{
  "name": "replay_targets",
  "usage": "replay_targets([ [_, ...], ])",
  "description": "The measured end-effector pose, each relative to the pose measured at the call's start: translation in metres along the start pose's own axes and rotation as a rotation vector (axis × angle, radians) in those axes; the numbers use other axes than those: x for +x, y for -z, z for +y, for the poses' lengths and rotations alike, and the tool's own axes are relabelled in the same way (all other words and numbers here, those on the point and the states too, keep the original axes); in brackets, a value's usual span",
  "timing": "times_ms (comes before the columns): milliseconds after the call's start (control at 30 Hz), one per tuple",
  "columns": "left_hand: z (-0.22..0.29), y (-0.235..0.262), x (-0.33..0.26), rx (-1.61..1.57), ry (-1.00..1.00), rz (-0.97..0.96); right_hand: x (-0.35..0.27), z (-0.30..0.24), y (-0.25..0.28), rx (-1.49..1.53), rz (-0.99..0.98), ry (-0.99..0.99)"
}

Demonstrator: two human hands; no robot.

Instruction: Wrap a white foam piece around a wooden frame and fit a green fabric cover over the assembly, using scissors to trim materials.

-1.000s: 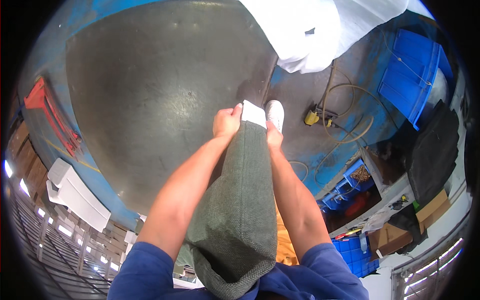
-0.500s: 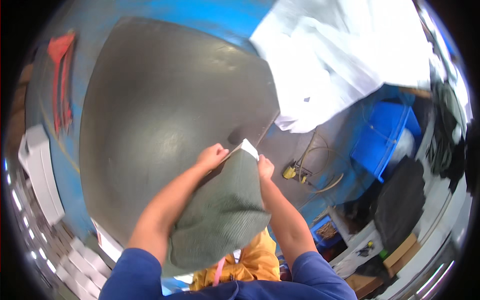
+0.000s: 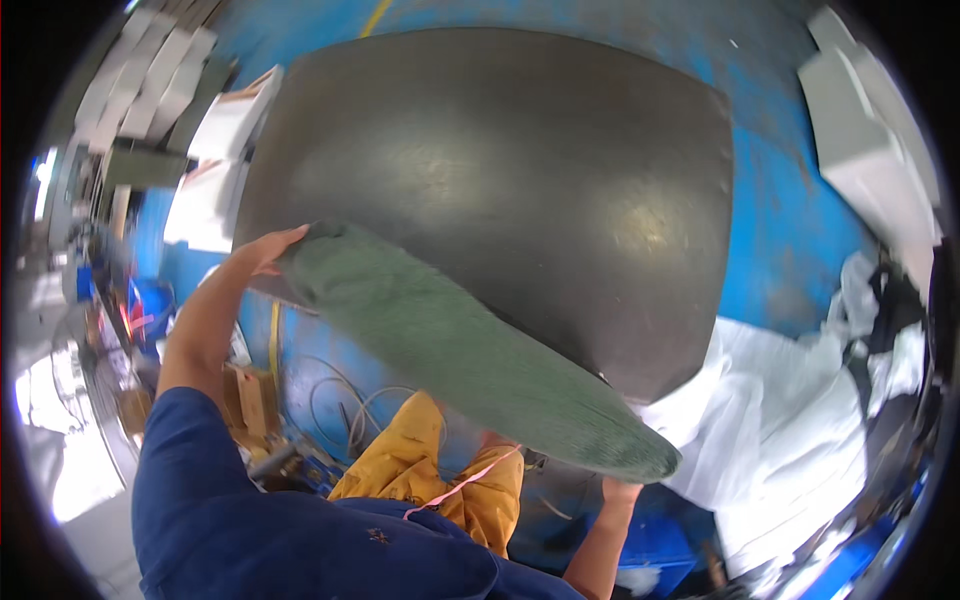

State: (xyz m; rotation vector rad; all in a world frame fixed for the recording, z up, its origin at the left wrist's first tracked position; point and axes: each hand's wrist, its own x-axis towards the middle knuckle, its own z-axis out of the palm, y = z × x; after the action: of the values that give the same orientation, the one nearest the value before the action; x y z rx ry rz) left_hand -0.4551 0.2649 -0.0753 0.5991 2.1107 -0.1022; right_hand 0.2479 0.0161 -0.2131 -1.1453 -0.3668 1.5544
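Note:
A long green ribbed-fabric cushion (image 3: 470, 350) stretches slantwise in front of me, over the near edge of a dark-topped table (image 3: 500, 130). Its rounded ends point to the far left and the near right. At the far left end my left hand (image 3: 275, 250) is closed on the cushion, its fingers partly behind the fabric. My right hand (image 3: 620, 491) holds the near right end from below, and the cushion hides most of its fingers. The fabric looks blurred along its middle.
White sheeting (image 3: 770, 420) hangs by the table's right corner. White blocks stand at the left (image 3: 215, 200) and the far right (image 3: 865, 140). A blue bin (image 3: 655, 545) is low at the right. A thin hose (image 3: 350, 400) and a cardboard box (image 3: 258, 400) lie at the left.
My view has turned round relative to the table. The green cushion has swung from upright before me to lying slantwise, and my hands have spread from one pointed end to opposite ends.

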Motion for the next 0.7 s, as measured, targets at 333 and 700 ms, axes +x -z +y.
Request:
replay_targets([
  [333,-0.156,-0.031,-0.030,-0.398,-0.477,0.100,0.068,-0.071,-0.083,-0.016,0.448,-0.061],
  [700,-0.134,-0.013,0.000,-0.144,-0.589,0.040,0.099,-0.075,-0.222,-1.369,0.787,0.316],
])
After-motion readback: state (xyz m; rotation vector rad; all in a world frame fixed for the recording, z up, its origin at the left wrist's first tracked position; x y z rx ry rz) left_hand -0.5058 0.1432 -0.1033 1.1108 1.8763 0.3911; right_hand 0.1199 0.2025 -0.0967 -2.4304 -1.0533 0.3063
